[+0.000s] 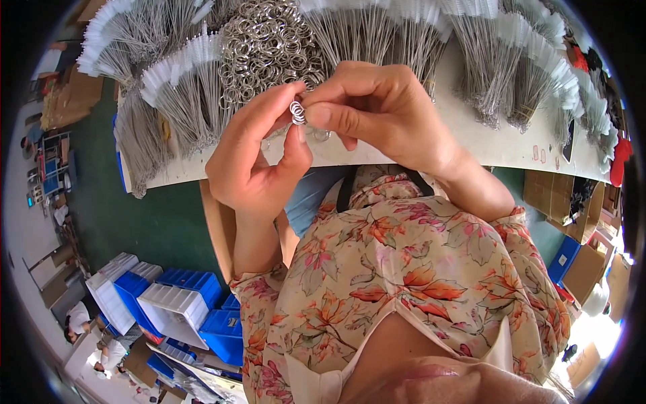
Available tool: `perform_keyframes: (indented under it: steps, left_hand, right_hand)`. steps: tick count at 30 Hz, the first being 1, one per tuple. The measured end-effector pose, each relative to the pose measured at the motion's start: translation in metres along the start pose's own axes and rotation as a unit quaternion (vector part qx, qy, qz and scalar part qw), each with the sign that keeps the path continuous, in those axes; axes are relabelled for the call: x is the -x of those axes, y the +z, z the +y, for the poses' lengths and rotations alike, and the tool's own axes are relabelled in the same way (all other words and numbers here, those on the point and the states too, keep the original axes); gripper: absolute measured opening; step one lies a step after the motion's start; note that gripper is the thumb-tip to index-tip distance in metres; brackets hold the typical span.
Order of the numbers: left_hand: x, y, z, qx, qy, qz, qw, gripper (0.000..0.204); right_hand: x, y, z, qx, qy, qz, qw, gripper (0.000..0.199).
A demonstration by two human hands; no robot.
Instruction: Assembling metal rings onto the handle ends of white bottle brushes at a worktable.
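Observation:
Several small shiny split rings (297, 113) are bunched together between my two hands, just above the near edge of the table. My left hand (252, 151) has its index fingertip above the rings and its thumb below them, curled in a loose pinch. From the other side my right hand (387, 111) pinches at the same rings, thumb and index finger pressed together. What lies behind the right thumb is hidden. Just beyond my hands is a large heap of metal split rings (269, 47).
Bundles of thin wire brushes with white bristle ends (192, 87) line the white table (464, 145) on both sides of the heap. At lower left are stacked blue and white plastic bins (178, 303). An open cardboard box (548, 195) is at right. People (111, 350) are at far left.

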State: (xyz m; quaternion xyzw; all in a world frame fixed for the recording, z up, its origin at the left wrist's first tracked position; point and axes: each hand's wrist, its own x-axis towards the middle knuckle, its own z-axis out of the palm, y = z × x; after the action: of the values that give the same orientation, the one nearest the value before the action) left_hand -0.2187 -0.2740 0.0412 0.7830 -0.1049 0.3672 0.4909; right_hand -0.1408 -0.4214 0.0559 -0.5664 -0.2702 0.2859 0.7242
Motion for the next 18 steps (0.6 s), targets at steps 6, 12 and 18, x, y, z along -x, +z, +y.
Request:
perform_keyframes:
  steps: [6,12,18]
  left_hand:
    - [0.005,-0.007,-0.003,0.129,-0.092,-0.025,0.987,0.033]
    - [0.005,-0.007,-0.002,0.143,-0.127,-0.024,0.981,0.032]
    - [0.004,-0.012,0.002,0.13,-0.149,-0.009,0.98,0.03]
  right_hand:
    - [0.002,-0.007,-0.006,0.078,0.026,-0.026,0.996,0.012]
    - [0.004,-0.005,0.0,0.048,0.05,-0.028,0.997,0.013]
    - [0.004,-0.001,0.009,0.002,0.041,0.001,0.999,0.014]
